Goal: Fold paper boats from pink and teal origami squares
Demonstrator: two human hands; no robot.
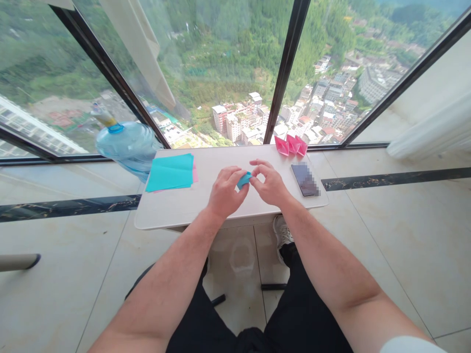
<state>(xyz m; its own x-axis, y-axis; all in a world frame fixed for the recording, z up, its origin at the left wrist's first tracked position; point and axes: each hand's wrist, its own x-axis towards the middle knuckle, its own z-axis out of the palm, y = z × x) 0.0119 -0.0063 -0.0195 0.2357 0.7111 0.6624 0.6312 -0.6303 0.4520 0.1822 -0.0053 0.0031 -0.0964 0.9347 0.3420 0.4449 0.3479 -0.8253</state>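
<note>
While both forearms reach forward over the low white table with rounded corners (176, 208), the two hands meet above its near half, around a small folded piece of bright blue paper (243, 181). The bare left hand (227, 191) is clamped on it, thumb and fingers pinching its left side; the bare right hand (270, 185) grips its right edge between thumb and forefinger — the other fingers are lifted and spread. The exact folds are too small to make out.

On the table's left side lies a flat stack of rectangular turquoise paper sheets (170, 172), with a pink paper sheet (195, 172) showing from under its right edge. At the far right corner stand three pointed, folded bright pink paper shapes (293, 145), close together. Nearer, beyond the right hand, lies a dark rectangular smartphone (305, 180), its screen partly pixelated. A large translucent blue plastic water bottle (127, 144) leans beside the table's far left corner — near the black-framed window (285, 68).
</note>
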